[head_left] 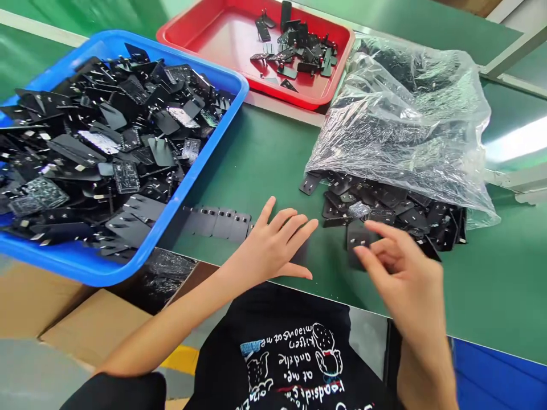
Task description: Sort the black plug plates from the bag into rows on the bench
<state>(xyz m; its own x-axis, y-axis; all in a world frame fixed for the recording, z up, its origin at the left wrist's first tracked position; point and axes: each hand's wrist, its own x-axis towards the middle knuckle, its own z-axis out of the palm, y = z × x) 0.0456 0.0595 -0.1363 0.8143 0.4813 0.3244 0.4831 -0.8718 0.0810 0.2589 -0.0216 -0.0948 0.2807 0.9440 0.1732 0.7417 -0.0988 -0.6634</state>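
Note:
My left hand is spread flat above the green table, fingers apart, at the right end of a row of small black plates. Part of a dark piece shows beneath its fingers, mostly hidden. Between thumb and forefinger, my right hand pinches a black plate with two small bright marks on it. Just beyond that hand lies a heap of similar black plates, spilling from the mouth of a clear plastic bag.
At the left, a blue bin is piled with black plates, some with pins, and overhangs the table edge. A red tray at the back holds more black pieces with pins. Cardboard boxes stand below the table at left.

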